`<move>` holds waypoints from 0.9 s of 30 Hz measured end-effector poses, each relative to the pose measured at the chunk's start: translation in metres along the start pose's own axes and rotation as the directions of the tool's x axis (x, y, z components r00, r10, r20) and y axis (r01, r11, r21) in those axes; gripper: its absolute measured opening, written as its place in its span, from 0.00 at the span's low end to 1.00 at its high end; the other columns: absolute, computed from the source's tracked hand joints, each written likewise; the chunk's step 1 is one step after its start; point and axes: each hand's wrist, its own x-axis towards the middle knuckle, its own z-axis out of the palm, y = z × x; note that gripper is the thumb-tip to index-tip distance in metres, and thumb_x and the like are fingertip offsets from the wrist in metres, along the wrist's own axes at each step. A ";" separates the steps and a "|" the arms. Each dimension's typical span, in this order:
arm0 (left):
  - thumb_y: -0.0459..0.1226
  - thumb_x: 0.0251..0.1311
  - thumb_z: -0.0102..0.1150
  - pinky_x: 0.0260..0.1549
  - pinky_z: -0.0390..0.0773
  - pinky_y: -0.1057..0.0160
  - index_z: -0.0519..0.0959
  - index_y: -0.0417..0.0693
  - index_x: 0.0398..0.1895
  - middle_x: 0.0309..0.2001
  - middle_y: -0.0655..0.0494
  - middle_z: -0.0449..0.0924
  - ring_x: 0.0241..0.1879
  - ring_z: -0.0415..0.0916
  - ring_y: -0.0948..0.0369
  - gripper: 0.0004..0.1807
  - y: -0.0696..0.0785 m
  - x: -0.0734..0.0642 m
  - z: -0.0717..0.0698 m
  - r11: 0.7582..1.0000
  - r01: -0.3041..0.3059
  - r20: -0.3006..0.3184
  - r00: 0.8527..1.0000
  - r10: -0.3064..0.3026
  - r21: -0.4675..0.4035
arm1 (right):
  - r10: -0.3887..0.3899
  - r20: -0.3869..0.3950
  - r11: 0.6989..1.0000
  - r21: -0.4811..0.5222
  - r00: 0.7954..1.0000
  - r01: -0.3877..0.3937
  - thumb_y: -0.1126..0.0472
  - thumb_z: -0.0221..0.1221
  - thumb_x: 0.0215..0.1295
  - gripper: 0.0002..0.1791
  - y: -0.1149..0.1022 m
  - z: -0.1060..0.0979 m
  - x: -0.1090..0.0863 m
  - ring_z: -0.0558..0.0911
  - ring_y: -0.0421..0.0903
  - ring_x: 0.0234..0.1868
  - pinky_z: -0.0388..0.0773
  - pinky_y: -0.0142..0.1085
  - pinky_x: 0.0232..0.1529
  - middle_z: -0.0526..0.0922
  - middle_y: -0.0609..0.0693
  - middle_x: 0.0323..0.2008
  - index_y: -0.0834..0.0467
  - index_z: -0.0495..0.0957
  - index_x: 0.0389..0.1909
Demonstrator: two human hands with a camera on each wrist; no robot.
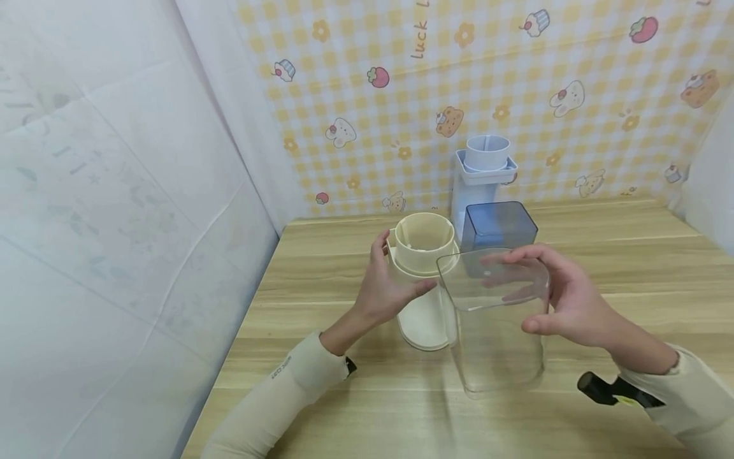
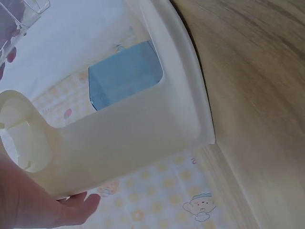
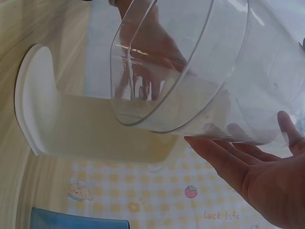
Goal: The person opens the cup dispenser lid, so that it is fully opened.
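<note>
My left hand (image 1: 387, 290) holds the upper part of a cream plastic stand (image 1: 423, 322), with the thumb in front and fingers at the far side. The stand is upright on the table, with a round open collar (image 1: 424, 258) on top and a rounded foot below. My right hand (image 1: 568, 299) grips a clear plastic container (image 1: 499, 350) by its upper right side, thumb at the near wall and fingers at the far wall. In the right wrist view the container (image 3: 214, 62) is tilted and overlaps the cream stand (image 3: 109, 126).
Behind stands a pale blue stand (image 1: 486, 156) of the same kind, with a dark translucent blue container (image 1: 500, 223) before it. A checked cloth (image 1: 367, 127) hangs along the table's back edge; a white cloth (image 1: 115, 223) hangs at the left. The tabletop (image 1: 321, 274) has wood grain.
</note>
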 end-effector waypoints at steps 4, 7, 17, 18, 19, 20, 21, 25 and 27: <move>0.71 0.36 0.70 0.58 0.71 0.44 0.48 0.46 0.77 0.67 0.46 0.63 0.64 0.63 0.52 0.70 -0.003 0.001 0.000 0.999 -0.032 -0.020 0.999 0.032 -0.017 | 0.022 -0.010 1.000 -0.023 1.000 -0.022 0.68 0.74 0.52 0.38 -0.001 -0.001 0.000 0.83 0.52 0.54 0.84 0.40 0.41 0.75 0.63 0.63 0.77 0.65 0.59; 0.78 0.32 0.63 0.57 0.73 0.49 0.50 0.45 0.76 0.66 0.47 0.65 0.63 0.65 0.52 0.73 -0.004 0.003 0.000 0.998 -0.055 -0.033 0.998 0.054 -0.008 | 0.037 -0.023 0.998 -0.040 0.999 -0.038 0.68 0.74 0.51 0.38 -0.001 -0.002 -0.002 0.83 0.51 0.54 0.84 0.40 0.40 0.75 0.62 0.63 0.76 0.65 0.59; 0.75 0.33 0.66 0.56 0.73 0.50 0.56 0.42 0.72 0.63 0.46 0.69 0.61 0.68 0.50 0.68 -0.012 0.008 -0.003 0.993 -0.111 -0.057 0.992 0.108 -0.036 | 0.050 -0.065 0.995 -0.084 0.997 -0.055 0.68 0.76 0.48 0.39 -0.001 -0.004 -0.007 0.82 0.48 0.52 0.84 0.36 0.38 0.77 0.60 0.61 0.76 0.67 0.58; 0.75 0.33 0.67 0.56 0.73 0.50 0.56 0.42 0.72 0.63 0.46 0.68 0.61 0.68 0.49 0.68 -0.013 0.009 -0.003 0.993 -0.112 -0.053 0.993 0.110 -0.041 | 0.049 -0.066 0.995 -0.085 0.997 -0.054 0.69 0.76 0.48 0.39 0.000 -0.004 -0.007 0.82 0.47 0.52 0.84 0.36 0.38 0.77 0.60 0.61 0.76 0.67 0.59; 0.75 0.33 0.66 0.57 0.73 0.50 0.56 0.42 0.72 0.64 0.45 0.68 0.61 0.68 0.49 0.68 -0.014 0.010 -0.004 0.992 -0.116 -0.049 0.992 0.114 -0.043 | 0.048 -0.065 0.995 -0.084 0.997 -0.054 0.70 0.75 0.47 0.39 0.000 -0.004 -0.007 0.82 0.48 0.53 0.84 0.36 0.38 0.77 0.60 0.61 0.76 0.66 0.59; 0.76 0.33 0.66 0.57 0.73 0.50 0.56 0.41 0.71 0.64 0.45 0.68 0.62 0.68 0.48 0.68 -0.014 0.012 -0.005 0.992 -0.118 -0.044 0.992 0.116 -0.045 | 0.048 -0.064 0.995 -0.086 0.997 -0.054 0.70 0.75 0.47 0.39 0.000 -0.005 -0.008 0.82 0.47 0.53 0.84 0.36 0.38 0.77 0.60 0.61 0.76 0.66 0.59; 0.76 0.33 0.66 0.57 0.73 0.49 0.56 0.41 0.71 0.65 0.45 0.67 0.62 0.68 0.48 0.69 -0.015 0.013 -0.005 0.991 -0.121 -0.040 0.992 0.119 -0.048 | 0.047 -0.065 0.994 -0.093 0.997 -0.053 0.71 0.75 0.46 0.39 0.000 -0.005 -0.008 0.82 0.47 0.52 0.84 0.32 0.35 0.77 0.59 0.61 0.76 0.67 0.59; 0.77 0.31 0.64 0.59 0.72 0.47 0.55 0.40 0.72 0.66 0.43 0.65 0.63 0.67 0.47 0.70 -0.017 0.022 -0.008 0.988 -0.138 -0.036 0.990 0.136 -0.069 | 0.059 -0.072 0.991 -0.117 0.996 -0.067 0.73 0.75 0.45 0.39 0.000 -0.005 -0.007 0.82 0.45 0.52 0.83 0.31 0.34 0.78 0.57 0.60 0.75 0.67 0.58; 0.77 0.31 0.64 0.60 0.72 0.47 0.54 0.39 0.72 0.67 0.43 0.64 0.64 0.67 0.48 0.71 -0.018 0.026 -0.009 0.987 -0.142 -0.035 0.990 0.140 -0.072 | 0.078 -0.081 0.987 -0.133 0.994 -0.088 0.74 0.75 0.44 0.38 -0.001 -0.005 -0.006 0.82 0.43 0.52 0.83 0.31 0.34 0.78 0.55 0.60 0.74 0.68 0.58</move>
